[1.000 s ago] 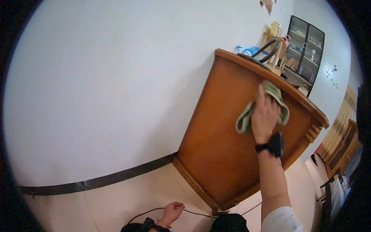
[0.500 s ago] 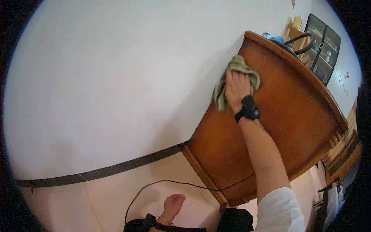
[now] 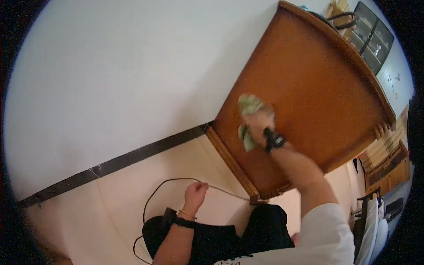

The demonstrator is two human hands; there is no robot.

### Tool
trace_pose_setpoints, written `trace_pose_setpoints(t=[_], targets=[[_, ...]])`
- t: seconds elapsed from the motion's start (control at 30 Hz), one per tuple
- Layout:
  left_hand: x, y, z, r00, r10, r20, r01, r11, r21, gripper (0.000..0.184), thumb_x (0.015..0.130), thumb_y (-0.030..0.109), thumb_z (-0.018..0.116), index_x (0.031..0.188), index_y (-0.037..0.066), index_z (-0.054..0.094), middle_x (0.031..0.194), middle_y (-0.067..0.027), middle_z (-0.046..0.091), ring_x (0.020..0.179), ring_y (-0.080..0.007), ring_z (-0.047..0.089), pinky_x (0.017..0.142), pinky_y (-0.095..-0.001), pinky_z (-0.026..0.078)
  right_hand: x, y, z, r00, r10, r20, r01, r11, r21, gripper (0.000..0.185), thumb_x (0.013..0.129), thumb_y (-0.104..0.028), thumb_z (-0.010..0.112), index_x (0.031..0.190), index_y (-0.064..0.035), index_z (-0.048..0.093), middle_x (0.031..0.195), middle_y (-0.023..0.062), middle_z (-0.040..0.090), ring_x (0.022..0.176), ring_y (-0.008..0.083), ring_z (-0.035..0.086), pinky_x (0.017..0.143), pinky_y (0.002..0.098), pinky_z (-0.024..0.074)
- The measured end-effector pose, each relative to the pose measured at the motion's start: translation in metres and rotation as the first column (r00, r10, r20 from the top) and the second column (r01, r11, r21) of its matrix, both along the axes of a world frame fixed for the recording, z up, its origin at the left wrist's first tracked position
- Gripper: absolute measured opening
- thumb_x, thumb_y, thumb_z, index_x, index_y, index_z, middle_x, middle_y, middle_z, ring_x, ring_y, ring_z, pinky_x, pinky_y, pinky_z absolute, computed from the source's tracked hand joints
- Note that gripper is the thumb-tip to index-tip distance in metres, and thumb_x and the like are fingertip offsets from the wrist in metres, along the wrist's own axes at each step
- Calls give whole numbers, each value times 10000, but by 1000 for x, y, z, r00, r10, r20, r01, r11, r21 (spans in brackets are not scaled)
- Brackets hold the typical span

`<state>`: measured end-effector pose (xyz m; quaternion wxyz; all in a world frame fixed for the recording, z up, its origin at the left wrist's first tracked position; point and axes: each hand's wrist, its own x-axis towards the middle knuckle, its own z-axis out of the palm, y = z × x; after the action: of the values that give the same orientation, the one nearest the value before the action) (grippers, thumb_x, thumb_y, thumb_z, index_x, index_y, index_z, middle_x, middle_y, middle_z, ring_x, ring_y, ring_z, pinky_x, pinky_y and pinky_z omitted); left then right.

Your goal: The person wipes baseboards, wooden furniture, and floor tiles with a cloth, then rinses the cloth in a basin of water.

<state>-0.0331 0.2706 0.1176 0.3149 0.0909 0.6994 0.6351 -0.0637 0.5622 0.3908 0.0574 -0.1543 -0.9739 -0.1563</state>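
Downward slid the green cloth (image 3: 248, 103), gripped under the right hand (image 3: 259, 125) against the cabinet side (image 3: 318, 88); the left hand (image 3: 194, 197) was apart, by a cable (image 3: 181, 179), grasp unclear. Wiping seemed underway, the next stroke needing pressure.

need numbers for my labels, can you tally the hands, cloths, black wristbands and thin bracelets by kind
Hands: 2 (right hand, left hand)
Green cloth: 1
Black wristbands: 2 (right wristband, left wristband)
Thin bracelet: 1
Total: 6
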Motion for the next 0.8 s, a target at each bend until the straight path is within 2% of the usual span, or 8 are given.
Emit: trace_pose_setpoints(t=[0.1,0.2,0.27,0.37,0.47,0.57,0.7,0.8], targets=[[-3,7,-2,1000,-7,3,7,1000,23,380,905,345,699,1025,-10,759,909,-160,764,857,-254,730,807,-361,551,9,27,136,972,176,-157,-73,857,511,360,1040,-203,440,1355,-95,576,1234,194,681,1147,381,643,1007,492,500],[6,6,4,992,46,-117,-40,998,54,365,913,332,685,1016,-10,757,924,-165,766,865,-264,733,807,-368,551,71,-4,237,936,187,-299,65,742,668,373,1009,-117,465,1366,-109,575,1002,173,723,913,372,711,782,499,574],[8,2,35,980,-1,-201,-10,999,-52,317,920,290,669,1021,4,761,952,-180,766,880,-280,741,808,-377,557,111,19,254,942,143,-305,143,649,747,573,1002,-170,573,1551,-223,418,1050,175,711,944,355,687,820,473,543],[15,6,16,905,13,-425,-32,999,-38,251,918,213,651,1041,26,765,968,-197,756,883,-299,745,810,-383,572,150,-4,201,947,106,-302,154,677,720,611,1011,-275,576,1586,-224,375,1088,154,705,983,363,668,857,500,523],[25,10,31,915,6,-404,-26,999,-46,244,917,202,657,1047,26,766,954,-185,757,866,-299,742,806,-378,576,183,-5,101,963,98,-252,83,782,618,549,992,-293,570,1519,-188,461,1042,159,706,938,382,670,818,541,526],[49,5,69,928,-34,-370,25,999,-29,244,933,206,652,1064,33,763,981,-182,758,889,-293,741,810,-373,574,210,-7,-12,985,-151,83,130,968,215,418,983,-181,513,1386,-72,546,1217,248,668,1134,410,626,979,510,489],[82,4,127,877,-101,-469,136,990,42,224,947,159,658,1111,33,743,958,-136,747,855,-232,711,805,-335,567,246,-31,-102,984,-92,-153,24,916,-401,412,948,-281,594,1334,-142,632,1389,95,638,1246,276,611,1071,393,477],[101,22,156,882,-194,-430,289,943,168,211,980,132,659,1155,48,740,1097,-84,732,982,-206,684,845,-323,536,253,-39,-101,999,-45,13,47,950,-308,374,958,-282,571,1295,-139,648,1227,123,664,1135,325,617,1002,433,488]])
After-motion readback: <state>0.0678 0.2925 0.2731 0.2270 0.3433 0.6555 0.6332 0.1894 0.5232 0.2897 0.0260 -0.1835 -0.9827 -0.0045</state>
